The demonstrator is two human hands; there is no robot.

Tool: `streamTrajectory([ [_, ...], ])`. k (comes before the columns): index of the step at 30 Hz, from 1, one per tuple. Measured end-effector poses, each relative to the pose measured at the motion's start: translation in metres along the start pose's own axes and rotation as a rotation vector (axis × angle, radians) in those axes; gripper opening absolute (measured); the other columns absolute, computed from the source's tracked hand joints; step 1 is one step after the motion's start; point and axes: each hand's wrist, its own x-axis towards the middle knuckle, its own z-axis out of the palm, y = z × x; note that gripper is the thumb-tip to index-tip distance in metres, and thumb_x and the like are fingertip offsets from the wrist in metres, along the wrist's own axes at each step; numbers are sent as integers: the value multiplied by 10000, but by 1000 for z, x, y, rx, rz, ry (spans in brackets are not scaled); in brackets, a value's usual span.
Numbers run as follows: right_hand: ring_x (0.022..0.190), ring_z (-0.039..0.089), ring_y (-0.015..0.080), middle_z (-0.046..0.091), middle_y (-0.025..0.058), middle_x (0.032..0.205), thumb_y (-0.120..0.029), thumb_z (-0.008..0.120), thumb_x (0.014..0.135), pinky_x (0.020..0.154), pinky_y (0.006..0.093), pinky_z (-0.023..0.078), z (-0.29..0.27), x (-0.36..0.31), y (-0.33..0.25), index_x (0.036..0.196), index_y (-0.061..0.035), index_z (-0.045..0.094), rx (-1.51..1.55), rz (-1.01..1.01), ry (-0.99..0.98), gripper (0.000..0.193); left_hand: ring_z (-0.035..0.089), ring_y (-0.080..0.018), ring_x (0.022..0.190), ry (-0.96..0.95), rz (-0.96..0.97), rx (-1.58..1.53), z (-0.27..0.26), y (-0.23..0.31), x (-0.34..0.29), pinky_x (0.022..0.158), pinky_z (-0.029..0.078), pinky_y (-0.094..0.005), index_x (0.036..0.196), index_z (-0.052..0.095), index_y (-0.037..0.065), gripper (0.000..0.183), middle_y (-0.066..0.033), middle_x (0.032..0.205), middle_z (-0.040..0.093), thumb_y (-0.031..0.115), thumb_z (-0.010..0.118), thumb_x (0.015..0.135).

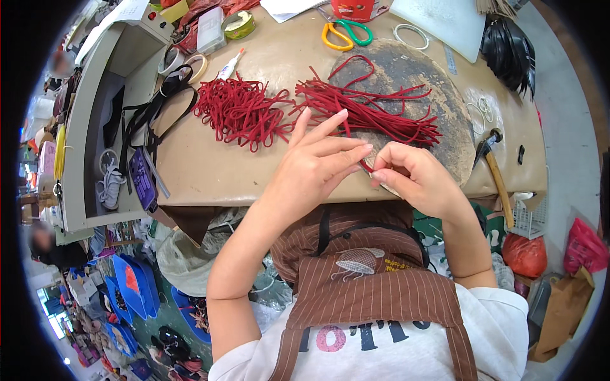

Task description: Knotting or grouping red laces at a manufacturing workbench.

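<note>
Where the near edge of the brown worktable (210,171) meets a dark round pad (438,108), a thin red cord (363,166) is pinched between the fingertips of both hands. The left hand (314,166) is closed on it with thumb and forefinger, the other fingers raised; the right hand (413,174) is curled tight around it just beside. A loose bundle of red cords (365,108) is spread across the pad, and a looped red heap (238,111) is seen toward the middle. Orange and green scissors (343,32) lie near the far edge, a hammer (495,168) at the right edge.
</note>
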Motion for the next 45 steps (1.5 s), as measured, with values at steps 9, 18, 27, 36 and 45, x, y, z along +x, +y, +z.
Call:
streamTrajectory([
  [9, 644, 587, 183, 597, 88, 756, -25, 619, 798, 576, 289, 466, 4, -4, -18, 902, 17, 615, -314, -439, 229, 112, 612, -183, 696, 121, 166, 73, -41, 18, 7, 793, 512, -363, 943, 676, 82, 215, -39, 773, 634, 59, 685, 729],
  [18, 720, 615, 144, 615, 76, 820, -50, 612, 826, 625, 283, 490, 22, 24, -7, 954, 2, 640, -125, -211, 286, 142, 639, -164, 594, 79, -479, -58, -13, 26, -20, 514, 480, -270, 973, 648, 20, 154, -118, 727, 660, 82, 609, 837],
  [27, 758, 586, 73, 610, 36, 896, -7, 593, 833, 671, 221, 503, 37, 30, -6, 981, 12, 567, 488, -47, 119, 151, 638, -93, 735, 155, -977, -1295, 3, 23, -26, 602, 509, -203, 1016, 623, -6, 186, -59, 849, 669, 121, 561, 896],
  [36, 771, 572, 63, 586, 27, 907, -31, 613, 832, 664, 208, 488, 45, 24, -1, 984, 2, 549, 541, -79, 97, 168, 624, -93, 749, 115, -893, -1276, 7, 21, -47, 656, 509, -207, 986, 640, -3, 159, -66, 879, 666, 90, 599, 863],
  [45, 544, 489, 24, 600, 3, 735, -144, 559, 903, 491, 159, 390, 43, 15, 4, 893, -33, 601, 570, 90, -42, 119, 554, -69, 709, 334, -877, -1339, 4, 28, -40, 651, 444, -206, 978, 651, -21, 169, -31, 813, 643, 88, 614, 855],
])
